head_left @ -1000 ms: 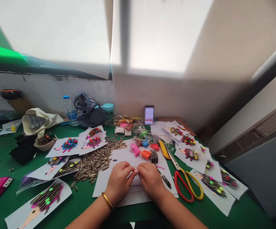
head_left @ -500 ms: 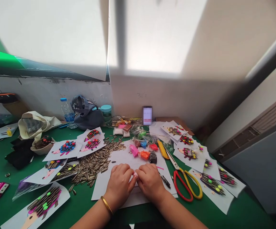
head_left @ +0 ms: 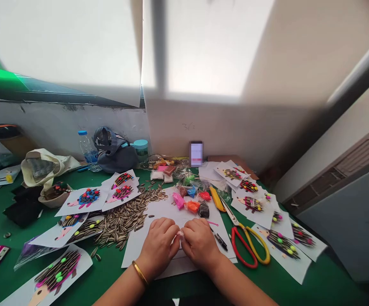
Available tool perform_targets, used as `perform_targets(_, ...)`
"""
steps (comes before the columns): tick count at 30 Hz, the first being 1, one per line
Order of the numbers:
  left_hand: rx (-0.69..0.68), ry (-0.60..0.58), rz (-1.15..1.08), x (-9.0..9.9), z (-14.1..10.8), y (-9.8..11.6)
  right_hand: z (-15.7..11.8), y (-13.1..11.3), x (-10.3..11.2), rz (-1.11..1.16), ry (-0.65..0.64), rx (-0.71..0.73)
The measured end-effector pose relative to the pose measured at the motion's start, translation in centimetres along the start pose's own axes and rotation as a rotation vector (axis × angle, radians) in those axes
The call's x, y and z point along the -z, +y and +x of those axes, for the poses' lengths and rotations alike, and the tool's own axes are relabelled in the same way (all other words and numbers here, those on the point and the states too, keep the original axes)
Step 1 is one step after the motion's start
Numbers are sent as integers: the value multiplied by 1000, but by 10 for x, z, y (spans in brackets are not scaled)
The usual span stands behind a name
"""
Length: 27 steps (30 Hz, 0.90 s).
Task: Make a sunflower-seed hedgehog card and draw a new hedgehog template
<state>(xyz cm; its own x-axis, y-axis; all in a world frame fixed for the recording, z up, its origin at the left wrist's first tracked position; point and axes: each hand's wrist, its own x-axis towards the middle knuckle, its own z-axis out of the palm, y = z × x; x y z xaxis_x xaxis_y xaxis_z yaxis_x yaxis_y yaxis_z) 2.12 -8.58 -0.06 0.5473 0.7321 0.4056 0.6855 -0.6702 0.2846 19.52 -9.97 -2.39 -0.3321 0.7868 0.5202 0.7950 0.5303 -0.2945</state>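
My left hand (head_left: 160, 239), with a gold bangle at the wrist, and my right hand (head_left: 200, 240) meet fingertip to fingertip above white paper (head_left: 168, 271). Both are closed, pinching between them a small pale pink lump (head_left: 180, 233), mostly hidden by the fingers; its material is not clear. Just beyond the knuckles lie plastic-wrapped lumps of modelling clay, among them a pink one (head_left: 178, 200), an orange one (head_left: 192, 207) and a black one (head_left: 203, 209). Beside my right hand is a black pen (head_left: 220, 241).
Scissors (head_left: 246, 242) and a yellow cutter (head_left: 217, 199) lie to the right. Striped sunflower seeds (head_left: 125, 221) are heaped to the left. Hedgehog pictures (head_left: 60, 272) flank both sides. A phone (head_left: 196, 154) leans against the wall, with a bottle (head_left: 89, 151) and dark bag (head_left: 116, 153) further left.
My hands stay together around the pale pink lump, with only a slight shift of the fingers. The whole view has moved a little; nothing else on the table has visibly changed.
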Motion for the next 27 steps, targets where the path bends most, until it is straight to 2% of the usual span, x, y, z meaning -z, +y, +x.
perform_targets(5, 11, 96, -195, -6, -5, -4, -1, 2, -2, 51, -2, -59)
perform_targets(8, 25, 101, -273, -8, -5, -5, -1, 2, -5, 76, 4, -79)
perform_targets(15, 69, 113, -271, -10, -3, -1, -2, -3, -7, 60, -2, -73)
perform_targets(18, 133, 165, -329, -13, -5, -2, -2, -6, -4, 91, -18, -75)
perform_targets(21, 216, 242, -481, -17, -5, -6, 0, -6, -1, 141, -35, -107)
perform_targets(24, 190, 218, -585, -18, -5, -11, 1, -4, -1, 168, -45, -139)
perform_targets(27, 152, 163, -531, -18, -5, -15, -1, -3, -5, 162, -43, -137)
